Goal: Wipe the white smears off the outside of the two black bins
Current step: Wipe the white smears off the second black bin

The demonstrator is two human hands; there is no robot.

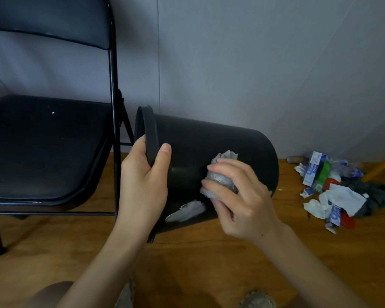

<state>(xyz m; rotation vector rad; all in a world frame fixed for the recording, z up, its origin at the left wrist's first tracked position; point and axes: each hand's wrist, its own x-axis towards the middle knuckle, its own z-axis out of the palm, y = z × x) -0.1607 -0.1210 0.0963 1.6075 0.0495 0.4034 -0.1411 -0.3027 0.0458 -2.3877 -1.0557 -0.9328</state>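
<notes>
The scene is dimly and evenly lit, soft shadows are cast on the floor (187,263), and straight lines are bowed near the edges.

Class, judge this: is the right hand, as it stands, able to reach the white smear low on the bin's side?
Probably yes: the right hand presses its cloth just above the white smear, nothing between.
</notes>
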